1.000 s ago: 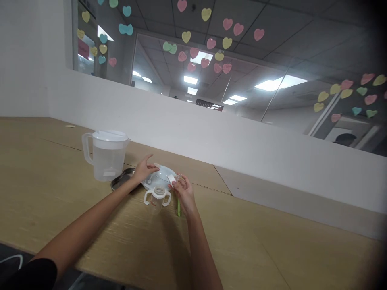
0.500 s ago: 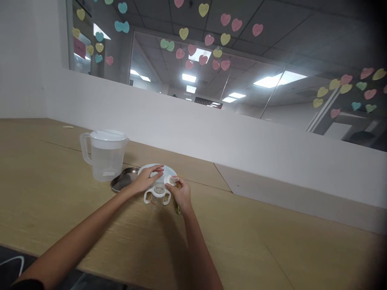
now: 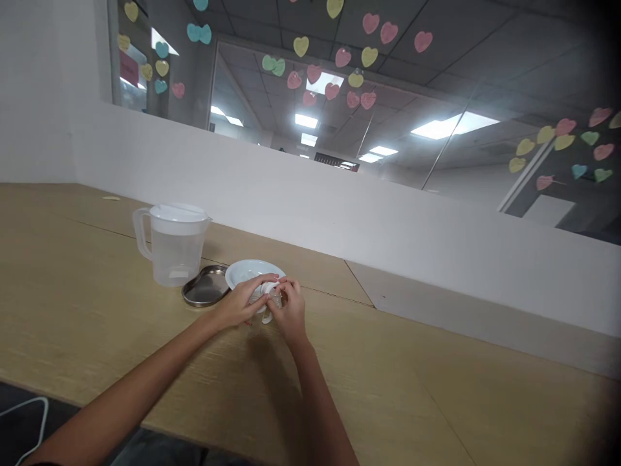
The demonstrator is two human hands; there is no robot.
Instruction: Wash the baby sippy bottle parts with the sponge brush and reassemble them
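My left hand (image 3: 242, 303) and my right hand (image 3: 290, 312) meet over the table, in front of a white bowl (image 3: 237, 272). Between their fingertips is a small white cap (image 3: 270, 288) with a clear part below it; both hands grip it. Beneath and behind my hands is a clear bottle with white handles, mostly hidden; one handle (image 3: 266, 317) shows under the fingers. A kidney-shaped metal tray (image 3: 206, 287) lies to the left of the bowl.
A lidded clear pitcher (image 3: 177, 249) stands behind the tray at the left. The wooden table (image 3: 378, 375) meets a white wall (image 3: 291, 207) with a window above it, dotted with heart-shaped notes. A white cable (image 3: 43, 421) hangs at the lower left.
My left hand has moved right and down and closed on the white cap beside my right hand. The bottle is now largely covered by my hands. The view has shifted slightly.
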